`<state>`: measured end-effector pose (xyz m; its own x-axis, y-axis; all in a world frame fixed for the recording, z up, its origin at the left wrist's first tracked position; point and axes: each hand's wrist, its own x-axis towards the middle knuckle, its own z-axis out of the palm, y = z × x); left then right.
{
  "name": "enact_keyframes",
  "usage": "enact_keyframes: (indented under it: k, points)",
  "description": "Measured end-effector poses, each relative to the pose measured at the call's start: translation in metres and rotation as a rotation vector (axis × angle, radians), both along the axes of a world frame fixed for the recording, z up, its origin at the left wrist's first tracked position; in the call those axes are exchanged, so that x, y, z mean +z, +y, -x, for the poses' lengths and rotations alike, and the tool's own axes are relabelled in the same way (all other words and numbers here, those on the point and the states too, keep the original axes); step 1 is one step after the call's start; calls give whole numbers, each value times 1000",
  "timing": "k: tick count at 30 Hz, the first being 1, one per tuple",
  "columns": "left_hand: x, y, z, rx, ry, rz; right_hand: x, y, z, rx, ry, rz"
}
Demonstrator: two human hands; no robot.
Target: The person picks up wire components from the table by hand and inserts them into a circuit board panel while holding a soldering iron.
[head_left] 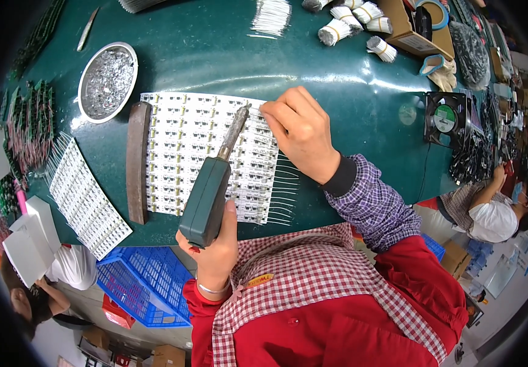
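My left hand is wrapped round the handle of a dark green soldering gun. Its tip points up to the top right part of a white circuit board panel, which carries rows of small parts. Close to that tip, my right hand is closed in a pinch at the panel's top right corner. Whatever lies between those fingertips is too small to make out. Thin white wires stick out from the panel's right edge below the hand. A brown metal bar lies along the panel's left edge.
A bowl of metallic scraps stands at the left, above a second wired panel. Wires and bundled wires lie at the back. A small fan stands right. Blue crates are below the edge; other people sit either side.
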<state>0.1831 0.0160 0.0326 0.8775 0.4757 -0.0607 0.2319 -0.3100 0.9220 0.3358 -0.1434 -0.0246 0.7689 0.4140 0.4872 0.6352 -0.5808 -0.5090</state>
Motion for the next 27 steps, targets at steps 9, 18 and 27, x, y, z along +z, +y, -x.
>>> enact_keyframes:
  k: [9,18,27]
  points:
    - [5,1,-5,-53,13,-67,0,1,0,3,-5,16]
    - [-12,8,18,24,47,21,1,1,-1,-2,-4,19]
    - [-4,6,8,152,49,107,18,-11,-43,45,163,41]
